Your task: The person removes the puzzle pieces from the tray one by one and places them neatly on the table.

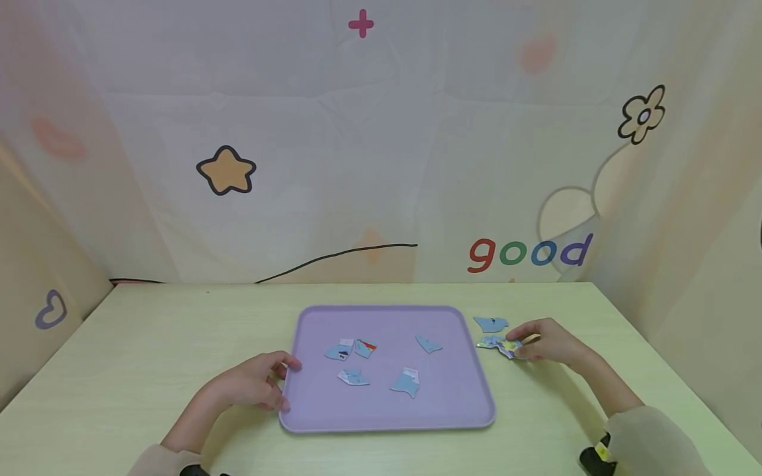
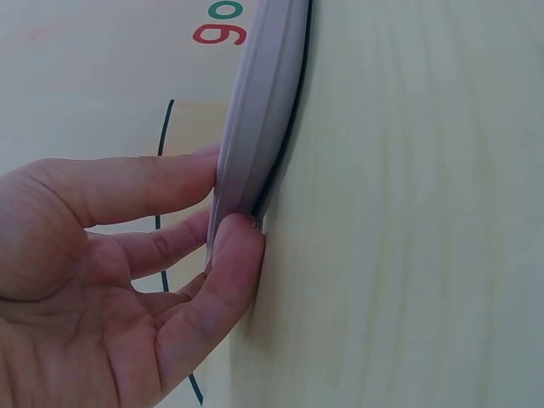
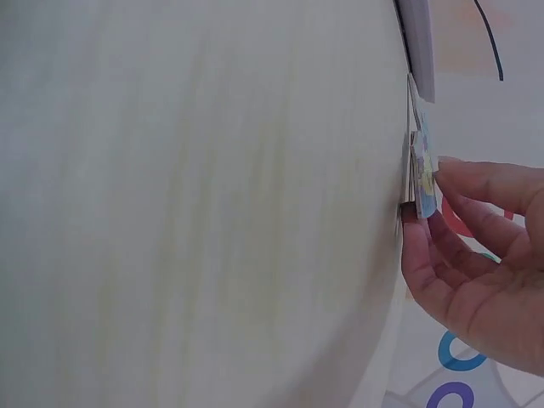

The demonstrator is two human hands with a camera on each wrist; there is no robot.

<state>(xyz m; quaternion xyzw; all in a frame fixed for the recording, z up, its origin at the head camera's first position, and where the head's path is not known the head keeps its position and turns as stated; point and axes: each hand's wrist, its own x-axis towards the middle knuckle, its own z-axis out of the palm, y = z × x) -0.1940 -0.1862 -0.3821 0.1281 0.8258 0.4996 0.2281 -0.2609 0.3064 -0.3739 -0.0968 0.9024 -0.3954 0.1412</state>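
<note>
A purple tray (image 1: 381,413) lies on the table with several flat, irregular blue puzzle pieces on it, among them a piece with a red and yellow corner (image 1: 364,348). At its left rim, my left hand (image 1: 253,381) holds the edge between thumb and fingers. Beyond the right rim, my right hand (image 1: 546,342) pinches a blue and yellow puzzle piece (image 1: 509,347), thumb and fingers at its near end. In the right wrist view that piece (image 3: 425,178) is overlapped with another flat piece close to the table.
Behind the right hand lies another blue puzzle piece (image 1: 491,324). The pale wood-look table (image 1: 178,324) ends at a printed cloth backdrop (image 1: 381,165), with cloth sides left and right. Black wrist straps (image 1: 597,456) show near the sleeves.
</note>
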